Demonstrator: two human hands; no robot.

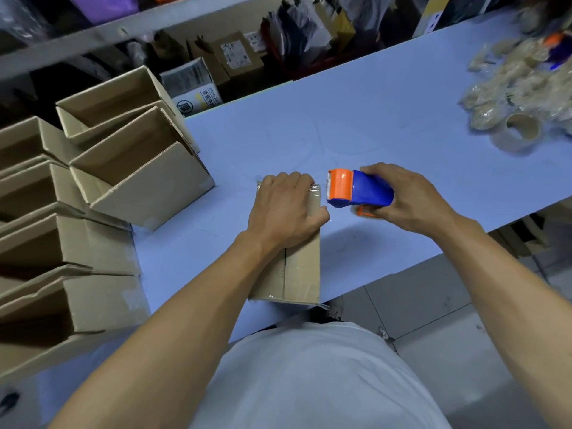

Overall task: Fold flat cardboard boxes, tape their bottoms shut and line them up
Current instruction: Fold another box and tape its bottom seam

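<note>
A brown cardboard box (298, 270) stands bottom-up on the pale blue table (356, 125), right in front of me. Clear tape runs along its middle seam and over its far edge. My left hand (286, 209) presses down on the far end of the box, fingers bent over the taped edge. Just to the right, my right hand (408, 196) grips a blue and orange tape dispenser (359, 188), whose orange head is close to the box's far right corner.
Several folded boxes (102, 162) stand open-side-up in rows along the left of the table. Rolls of tape (517, 131) and a heap of wrapped rolls lie at the far right. Shelves with packages run behind the table. The table's near edge is at my waist.
</note>
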